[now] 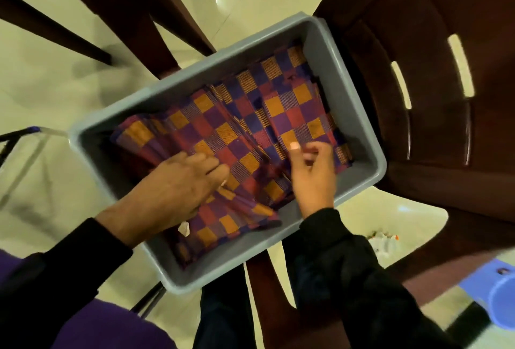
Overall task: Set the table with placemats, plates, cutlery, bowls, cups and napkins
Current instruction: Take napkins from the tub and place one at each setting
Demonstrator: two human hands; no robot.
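Note:
A grey plastic tub stands on a dark brown chair and holds several checked cloths in purple, red and orange. My left hand lies inside the tub with its fingers pushed in among the cloth folds near the front. My right hand hovers over the cloths at the tub's right side, thumb and fingers curled loosely, and blur hides whether it pinches a cloth edge. A small white scrap shows beside my left wrist.
A dark brown plastic chair fills the right side. A brown table edge and legs run across the top left. A blue plastic cup sits at the lower right. Pale tiled floor lies below, with a metal frame at the left.

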